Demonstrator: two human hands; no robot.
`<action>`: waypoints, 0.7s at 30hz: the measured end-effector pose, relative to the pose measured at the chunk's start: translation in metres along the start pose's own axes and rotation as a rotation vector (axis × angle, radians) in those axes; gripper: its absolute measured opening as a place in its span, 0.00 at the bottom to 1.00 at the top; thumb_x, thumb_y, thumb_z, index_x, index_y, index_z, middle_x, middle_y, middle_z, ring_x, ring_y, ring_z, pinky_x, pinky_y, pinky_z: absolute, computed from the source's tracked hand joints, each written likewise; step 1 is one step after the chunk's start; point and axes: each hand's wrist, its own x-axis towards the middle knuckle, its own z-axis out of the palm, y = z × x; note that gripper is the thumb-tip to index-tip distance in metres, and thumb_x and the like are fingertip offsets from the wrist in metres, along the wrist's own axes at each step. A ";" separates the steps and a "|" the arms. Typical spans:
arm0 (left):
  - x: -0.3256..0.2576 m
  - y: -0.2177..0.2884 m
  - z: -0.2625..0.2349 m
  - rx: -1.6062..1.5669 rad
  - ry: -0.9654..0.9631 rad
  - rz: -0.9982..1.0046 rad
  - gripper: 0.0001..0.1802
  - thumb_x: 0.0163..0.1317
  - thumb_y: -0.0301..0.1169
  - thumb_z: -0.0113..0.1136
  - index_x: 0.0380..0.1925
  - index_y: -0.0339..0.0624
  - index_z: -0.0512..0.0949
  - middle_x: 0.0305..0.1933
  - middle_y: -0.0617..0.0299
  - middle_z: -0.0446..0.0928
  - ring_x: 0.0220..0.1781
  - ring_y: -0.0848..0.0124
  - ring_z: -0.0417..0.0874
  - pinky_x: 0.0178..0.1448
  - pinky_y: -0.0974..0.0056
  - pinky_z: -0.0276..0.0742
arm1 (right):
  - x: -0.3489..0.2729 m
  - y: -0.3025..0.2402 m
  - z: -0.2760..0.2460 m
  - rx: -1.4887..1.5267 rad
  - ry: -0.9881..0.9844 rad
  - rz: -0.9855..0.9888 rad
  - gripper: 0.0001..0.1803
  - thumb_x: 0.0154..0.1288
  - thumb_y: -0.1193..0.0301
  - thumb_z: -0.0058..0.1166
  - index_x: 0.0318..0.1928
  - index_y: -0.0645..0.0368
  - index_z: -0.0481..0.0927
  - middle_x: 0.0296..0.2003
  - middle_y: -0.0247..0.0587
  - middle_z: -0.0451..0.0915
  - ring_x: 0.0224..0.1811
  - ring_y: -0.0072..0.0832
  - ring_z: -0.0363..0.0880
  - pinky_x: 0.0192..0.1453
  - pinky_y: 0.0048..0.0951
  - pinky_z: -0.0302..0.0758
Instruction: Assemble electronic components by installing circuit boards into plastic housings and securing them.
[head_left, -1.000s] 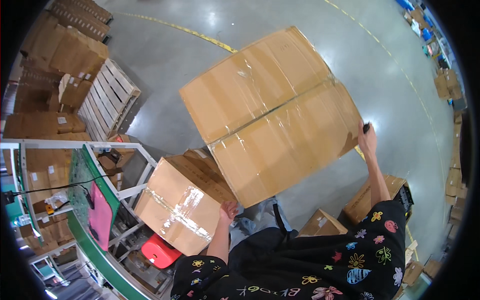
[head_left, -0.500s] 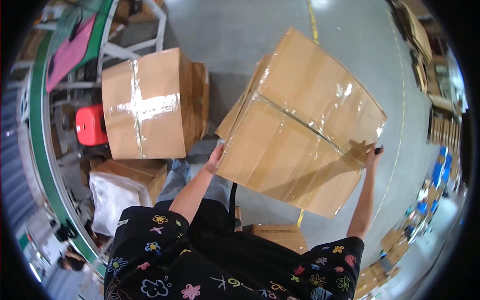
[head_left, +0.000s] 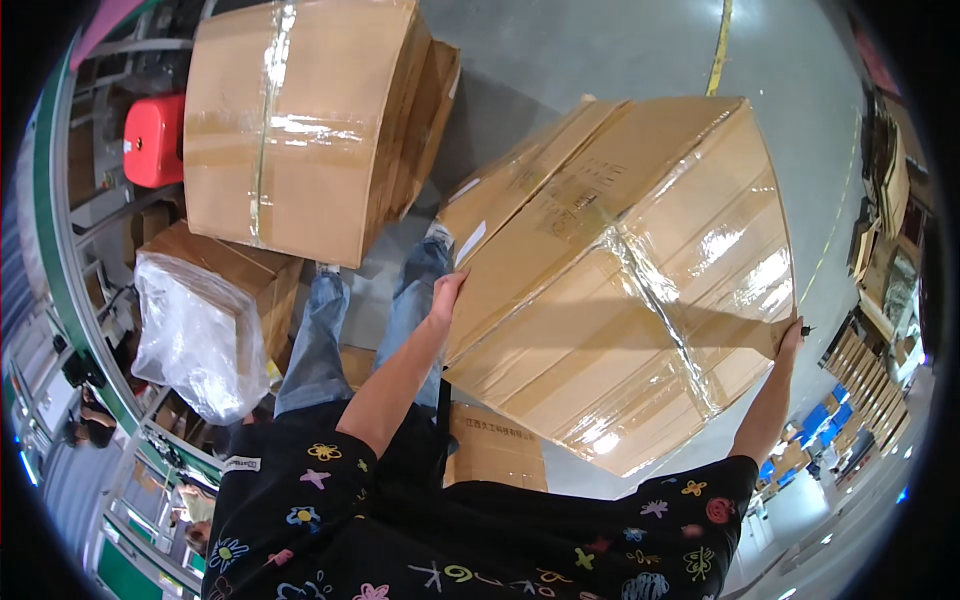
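A large cardboard box [head_left: 590,330], its flaps closed under shiny clear tape, is tilted in front of me to the right. My left hand [head_left: 450,293] grips its near left edge, beside a printed side face. At the far right corner my right hand [head_left: 792,338] holds the opposite edge, its fingers partly hidden. A small dark thing [head_left: 808,331] sticks out by those fingers, too small to name. Along the box's left side a long seam shows, with white labels; whether a second box lies there I cannot tell.
At the left stands another large taped box [head_left: 300,140] with more cardboard behind it. A plastic-wrapped box [head_left: 200,330] sits nearer, below a red stool-like object [head_left: 153,140]. A smaller box [head_left: 495,450] lies by my legs. Flattened cardboard [head_left: 890,200] lines the far right.
The held box has turned and tipped, so its printed side now shows. Both hands have moved to the right with it. The view has shifted, and the left boxes appear higher.
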 end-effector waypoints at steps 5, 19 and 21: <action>-0.016 0.000 0.025 -0.269 -0.185 -0.039 0.12 0.63 0.40 0.58 0.35 0.43 0.76 0.30 0.62 0.78 0.32 0.71 0.80 0.35 0.65 0.78 | 0.084 0.052 -0.001 -0.983 1.250 -1.192 0.41 0.54 0.44 0.47 0.53 0.72 0.74 0.50 0.57 0.78 0.53 0.45 0.74 0.59 0.39 0.68; -0.097 0.076 0.029 -0.286 -0.331 -0.436 0.28 0.67 0.52 0.49 0.55 0.42 0.72 0.48 0.55 0.80 0.45 0.64 0.82 0.48 0.61 0.79 | 0.135 0.016 -0.147 -1.308 2.296 -3.432 0.32 0.52 0.52 0.50 0.40 0.75 0.80 0.38 0.50 0.80 0.38 0.38 0.77 0.45 0.40 0.74; -0.102 0.075 0.033 -0.230 -0.269 -0.557 0.29 0.66 0.54 0.49 0.55 0.43 0.73 0.48 0.56 0.80 0.45 0.64 0.83 0.48 0.60 0.79 | 0.129 0.053 -0.169 -1.239 2.224 -3.575 0.34 0.51 0.51 0.54 0.40 0.77 0.80 0.37 0.50 0.81 0.38 0.38 0.78 0.44 0.39 0.76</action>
